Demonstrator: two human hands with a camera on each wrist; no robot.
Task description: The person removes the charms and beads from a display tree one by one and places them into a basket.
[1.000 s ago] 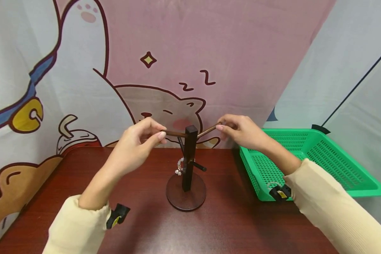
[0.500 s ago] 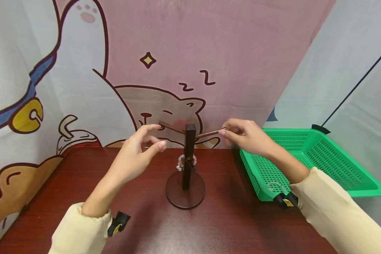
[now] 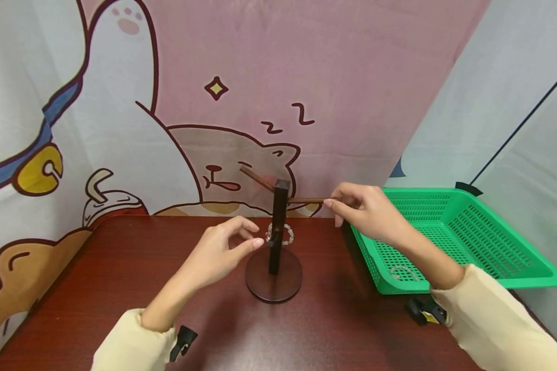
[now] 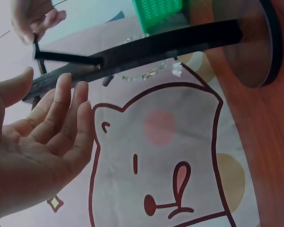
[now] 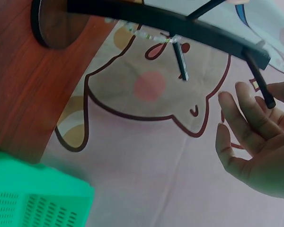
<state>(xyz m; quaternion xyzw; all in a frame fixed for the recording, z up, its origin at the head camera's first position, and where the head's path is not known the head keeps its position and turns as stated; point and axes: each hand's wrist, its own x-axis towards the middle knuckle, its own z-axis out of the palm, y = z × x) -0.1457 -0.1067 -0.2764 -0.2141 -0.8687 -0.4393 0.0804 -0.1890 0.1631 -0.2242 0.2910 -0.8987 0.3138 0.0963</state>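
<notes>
A dark wooden bracelet stand (image 3: 278,221) with a square post, several pegs and a round base stands upright on the table. My right hand (image 3: 366,208) pinches the end of its upper right peg (image 3: 306,200) between thumb and fingers. On the left, the other upper peg (image 3: 256,178) is free of my hands. My left hand (image 3: 225,250) is just left of the post, fingers loosely bent and holding nothing. A beaded bracelet (image 3: 288,234) hangs on a lower peg, partly hidden by the post; its beads (image 4: 149,73) also show in the left wrist view.
At the right stands a green plastic basket (image 3: 515,282) with another beaded bracelet (image 3: 404,273) inside. The reddish-brown table (image 3: 343,330) ends against a cartoon-printed curtain (image 3: 376,77) behind the stand.
My left hand has let go of the upper left peg and moved down and right towards the post. The stand has turned, and my right hand has moved slightly down and right with its peg.
</notes>
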